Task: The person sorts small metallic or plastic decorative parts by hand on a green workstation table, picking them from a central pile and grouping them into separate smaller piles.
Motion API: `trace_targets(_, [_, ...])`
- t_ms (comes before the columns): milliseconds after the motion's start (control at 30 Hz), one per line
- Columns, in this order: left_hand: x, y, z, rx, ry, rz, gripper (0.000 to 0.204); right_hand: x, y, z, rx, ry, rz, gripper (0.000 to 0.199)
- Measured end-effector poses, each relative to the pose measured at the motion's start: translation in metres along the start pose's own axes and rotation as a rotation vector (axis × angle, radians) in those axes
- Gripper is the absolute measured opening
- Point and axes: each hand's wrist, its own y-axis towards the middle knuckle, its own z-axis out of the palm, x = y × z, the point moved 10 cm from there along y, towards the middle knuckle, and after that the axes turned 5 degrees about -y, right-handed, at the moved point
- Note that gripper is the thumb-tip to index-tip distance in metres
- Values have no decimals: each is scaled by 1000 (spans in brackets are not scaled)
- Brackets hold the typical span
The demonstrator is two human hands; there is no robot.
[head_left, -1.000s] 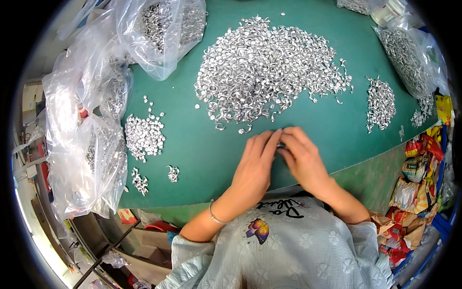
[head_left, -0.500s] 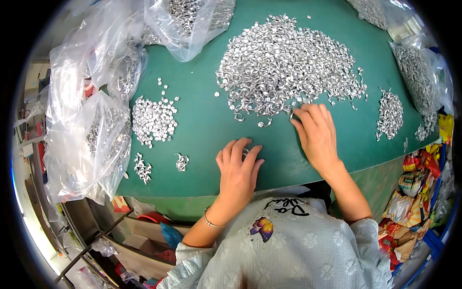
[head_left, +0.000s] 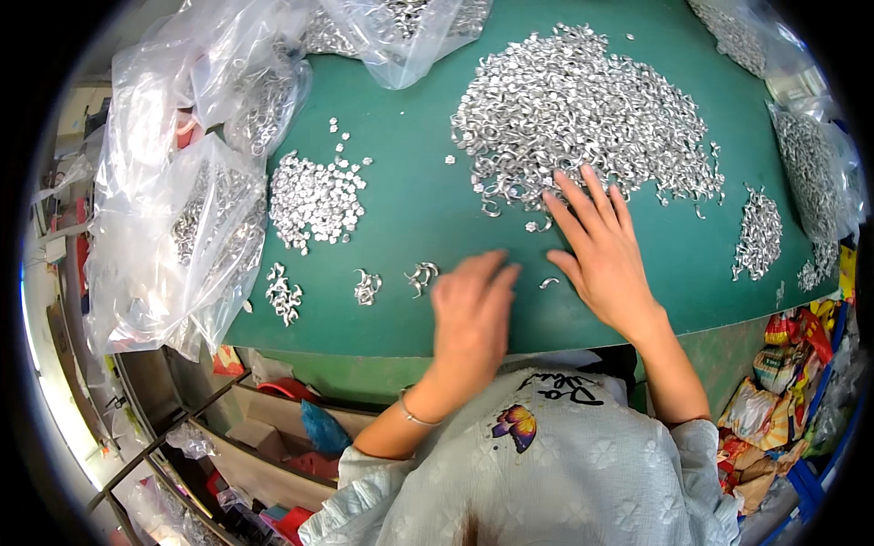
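Note:
A large heap of small silvery curved metal pieces (head_left: 583,118) lies on the green table. My right hand (head_left: 605,250) is open, fingers spread, its fingertips at the heap's near edge. A single curved metal piece (head_left: 549,283) sits on the table beside its thumb. My left hand (head_left: 472,314) is smeared by motion left of that piece, so its grip is unclear. Just left of it is a small cluster of curved pieces (head_left: 421,278), and another little cluster (head_left: 367,287) lies farther left.
Silvery flower-shaped pieces (head_left: 317,200) form a pile on the left, with a few curved pieces (head_left: 283,294) nearer me. A smaller pile (head_left: 757,235) sits at the right. Clear plastic bags of metal pieces (head_left: 182,218) line the left edge; another bag (head_left: 810,159) is at the right.
My right hand has spread from a pinch on a curved piece, which now lies on the table. My left hand has moved right, uncovering a small cluster. The whole view has shifted.

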Motion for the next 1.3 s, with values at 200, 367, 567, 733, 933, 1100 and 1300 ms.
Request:
trace_targets(200, [-15,-1,28,70,-117,73,41,-18,-51,-9,144,57,-116,46])
trace_targets(367, [-16,4,33,71,-122,50,36,-38,-55,-33,-40,111,99,30])
trace_targets(567, [-1,12,20,-27,-38,21,27,-41,-58,-36,-176,75,105,40])
trace_targets(733, [0,24,17,-76,-4,-29,31,6,-11,-3,1,1,-51,44])
trace_targets(933, [8,12,18,31,-33,-48,42,17,-41,5,188,198,-57,42])
trace_targets(1100, [-1,16,21,66,-175,-33,49,14,-32,-5,79,165,-36,43])
trace_targets(1300, [8,11,17,55,-207,-62,66,6,-46,-14,15,246,36,43])
